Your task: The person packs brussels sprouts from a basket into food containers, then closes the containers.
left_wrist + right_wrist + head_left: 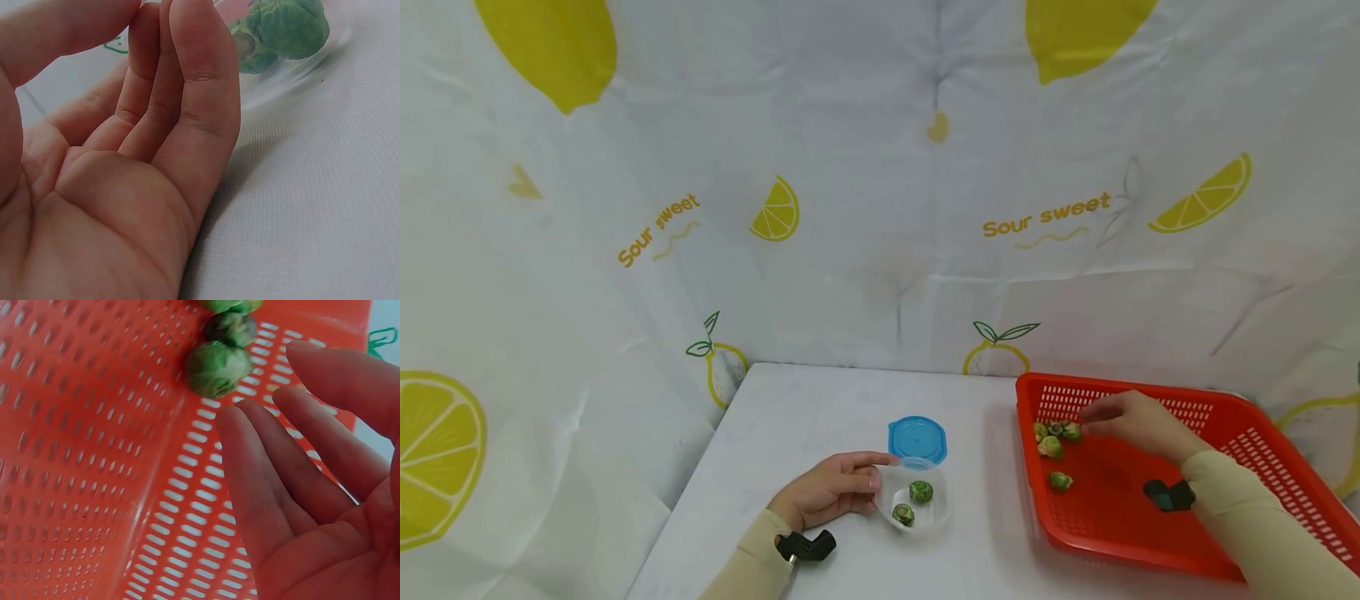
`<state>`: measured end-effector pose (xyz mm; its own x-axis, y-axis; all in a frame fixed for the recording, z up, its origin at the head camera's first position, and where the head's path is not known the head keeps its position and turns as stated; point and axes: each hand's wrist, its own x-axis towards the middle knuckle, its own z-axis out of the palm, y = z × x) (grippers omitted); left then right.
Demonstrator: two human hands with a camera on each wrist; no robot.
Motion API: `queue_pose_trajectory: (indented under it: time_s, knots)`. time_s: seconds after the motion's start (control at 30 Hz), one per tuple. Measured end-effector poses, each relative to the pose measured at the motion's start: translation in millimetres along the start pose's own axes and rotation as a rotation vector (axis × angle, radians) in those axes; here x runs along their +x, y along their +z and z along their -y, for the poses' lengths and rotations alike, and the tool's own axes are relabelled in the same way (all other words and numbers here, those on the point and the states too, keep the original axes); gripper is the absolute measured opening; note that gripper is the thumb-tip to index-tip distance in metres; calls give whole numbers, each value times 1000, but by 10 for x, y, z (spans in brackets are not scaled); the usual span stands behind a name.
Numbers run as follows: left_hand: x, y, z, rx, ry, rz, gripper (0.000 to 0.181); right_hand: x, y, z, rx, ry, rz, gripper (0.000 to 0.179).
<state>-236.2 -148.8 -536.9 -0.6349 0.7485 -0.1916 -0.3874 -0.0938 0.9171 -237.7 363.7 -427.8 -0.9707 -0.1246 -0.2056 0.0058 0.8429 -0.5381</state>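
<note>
Right hand's fingers parted beside the sprouts, left hand on the tub

The right hand point(1133, 423) is over the red basket point(1112, 521), its thumb and fingers parted and holding nothing. Just beyond its fingertips, toward the basket's ten o'clock, is a cluster of Brussels sprouts point(1050, 447); a single sprout point(1061, 481) lies apart at nine o'clock. The left hand point(831, 490) is at the nine o'clock side of the clear tub point(941, 502), its fingers bent and holding the rim. Two sprouts point(921, 492) sit inside, one near one o'clock, the other near seven. A blue lid point(917, 437) lies on the white table point(820, 408) at the tub's twelve o'clock.

Each sprout should be light and firm, with outer leaves that may slip or peel if rubbed. Being round, it would probably roll when nudged, so thumb and fingertips are best set on opposite sides of its widest part. The tub looks thin and light, likely to slide or flex; its rim is a sensible hold.

The right wrist view shows the gap between thumb and fingers, and the nearest sprout just off the fingertips at eleven o'clock, with no clear contact; the head view shows only the back of that hand. The left wrist view bares the palm, which the head view hides, but cuts off some fingertips. Only the head view shows the lid.
</note>
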Motion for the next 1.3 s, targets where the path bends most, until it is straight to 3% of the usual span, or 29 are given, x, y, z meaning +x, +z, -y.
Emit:
queue_pose_trajectory:
  time_s: [0.43,0.77,1.3]
  knots:
    - [5,24,-10,-6,3,12,55,153,72,-200,-9,12,4,42]
    - [6,-13,7,7,1,-1,55,189,153,-170,-26,-35,-8,35]
    - [6,-21,7,0,10,7,56,206,191,-131,-4,-2,-30,27]
